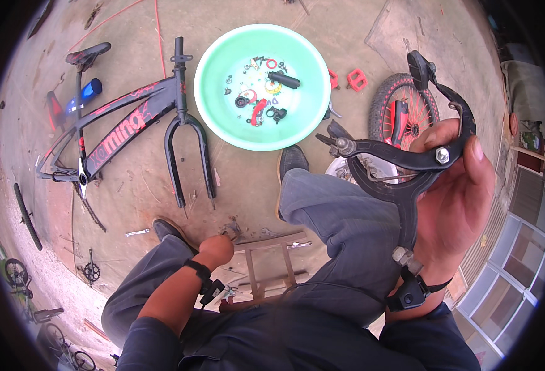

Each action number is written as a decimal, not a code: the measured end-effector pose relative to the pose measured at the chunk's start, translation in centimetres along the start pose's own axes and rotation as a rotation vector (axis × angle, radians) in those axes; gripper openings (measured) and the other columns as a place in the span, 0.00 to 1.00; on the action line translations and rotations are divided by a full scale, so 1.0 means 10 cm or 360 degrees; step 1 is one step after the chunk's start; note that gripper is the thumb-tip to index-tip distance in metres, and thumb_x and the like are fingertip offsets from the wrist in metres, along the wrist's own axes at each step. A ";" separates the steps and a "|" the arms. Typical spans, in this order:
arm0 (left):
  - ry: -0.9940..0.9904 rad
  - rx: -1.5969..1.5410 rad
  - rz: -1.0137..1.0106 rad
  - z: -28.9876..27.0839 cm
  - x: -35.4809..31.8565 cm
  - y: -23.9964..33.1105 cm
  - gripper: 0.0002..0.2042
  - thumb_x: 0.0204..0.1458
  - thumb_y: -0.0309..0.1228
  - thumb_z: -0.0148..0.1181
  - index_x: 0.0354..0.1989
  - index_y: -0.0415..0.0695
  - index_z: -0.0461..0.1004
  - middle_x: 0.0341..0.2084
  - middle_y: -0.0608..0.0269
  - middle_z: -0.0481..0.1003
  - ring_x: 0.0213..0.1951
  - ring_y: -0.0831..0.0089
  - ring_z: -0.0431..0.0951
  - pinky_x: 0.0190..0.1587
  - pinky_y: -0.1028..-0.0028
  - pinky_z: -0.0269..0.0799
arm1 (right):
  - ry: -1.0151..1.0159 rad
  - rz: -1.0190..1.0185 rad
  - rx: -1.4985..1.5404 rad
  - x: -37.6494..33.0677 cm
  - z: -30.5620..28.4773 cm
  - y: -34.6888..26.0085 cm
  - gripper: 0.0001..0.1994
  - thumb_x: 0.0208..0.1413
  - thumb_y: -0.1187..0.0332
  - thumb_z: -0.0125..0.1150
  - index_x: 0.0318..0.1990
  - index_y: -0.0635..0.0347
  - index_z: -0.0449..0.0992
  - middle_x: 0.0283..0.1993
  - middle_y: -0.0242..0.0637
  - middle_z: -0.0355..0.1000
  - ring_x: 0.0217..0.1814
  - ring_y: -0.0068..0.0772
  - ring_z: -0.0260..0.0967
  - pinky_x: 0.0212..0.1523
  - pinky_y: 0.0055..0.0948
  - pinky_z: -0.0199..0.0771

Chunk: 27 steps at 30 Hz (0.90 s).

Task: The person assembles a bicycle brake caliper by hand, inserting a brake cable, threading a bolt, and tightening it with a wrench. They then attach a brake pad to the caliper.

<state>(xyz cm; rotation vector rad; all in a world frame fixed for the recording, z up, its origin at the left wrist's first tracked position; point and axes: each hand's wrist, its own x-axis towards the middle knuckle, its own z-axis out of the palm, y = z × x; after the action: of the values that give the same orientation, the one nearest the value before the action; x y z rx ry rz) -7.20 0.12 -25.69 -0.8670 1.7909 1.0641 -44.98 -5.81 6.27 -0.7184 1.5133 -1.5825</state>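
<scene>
My right hand (448, 191) is raised close at the right, its thumb and fingers closed on a black bicycle caliper brake (402, 154). The brake's curved arms spread to the left and up, with a brake pad (418, 69) at the top end. A silver nut (442, 154) shows at the pivot, and a bolt with nuts (406, 260) points down near my wrist. My left hand (217, 250) is low between my knees, its fingers curled. Something small and greyish is at the fingertips, too unclear to name.
Ahead stands a mint-green basin (201, 93) holding small bicycle parts. A black bicycle frame with fork (121, 133) lies to the left. A small wheel (380, 102) and a red pedal (357, 80) lie on the right. A wrench (137, 232) and a wooden frame (252, 272) are near my feet.
</scene>
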 end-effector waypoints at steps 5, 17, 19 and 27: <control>0.0224 -0.0146 -0.0079 -0.21 -0.07 0.03 0.19 0.62 0.40 0.50 0.45 0.38 0.81 0.40 0.41 0.83 0.44 0.45 0.84 0.50 0.49 0.78 | 0.0122 0.0144 -0.0036 -0.02 0.03 -0.05 0.23 0.71 0.54 0.46 0.44 0.70 0.76 0.35 0.41 0.74 0.25 0.26 0.68 0.29 0.22 0.66; 0.0923 -0.1820 0.0997 -1.98 -1.87 0.79 0.23 0.61 0.37 0.68 0.60 0.37 0.75 0.55 0.53 0.77 0.54 0.66 0.78 0.60 0.67 0.70 | -0.0944 0.0160 -0.0834 -0.22 0.40 0.28 0.13 0.69 0.60 0.59 0.45 0.64 0.77 0.26 0.32 0.72 0.26 0.26 0.71 0.28 0.31 0.67; 0.1004 -0.1527 0.1138 -1.95 -2.06 0.84 0.28 0.56 0.38 0.73 0.62 0.38 0.74 0.59 0.52 0.74 0.61 0.63 0.74 0.64 0.63 0.67 | -0.1122 0.0041 -0.0983 -0.31 0.51 0.44 0.14 0.68 0.60 0.60 0.42 0.64 0.76 0.26 0.39 0.72 0.26 0.37 0.71 0.28 0.37 0.67; 0.0942 -0.1533 0.1001 -1.36 -2.05 0.96 0.26 0.52 0.30 0.76 0.58 0.36 0.75 0.53 0.54 0.77 0.55 0.64 0.78 0.60 0.67 0.71 | -0.1347 -0.0016 -0.1050 -0.61 0.73 0.68 0.15 0.66 0.58 0.61 0.35 0.63 0.71 0.27 0.48 0.72 0.28 0.56 0.71 0.27 0.46 0.66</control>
<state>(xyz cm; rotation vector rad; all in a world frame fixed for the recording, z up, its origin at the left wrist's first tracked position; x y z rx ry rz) -11.76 -5.72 -0.35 -1.2986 2.0726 2.3845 -34.60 -4.08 1.27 -1.5207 1.3250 -0.5756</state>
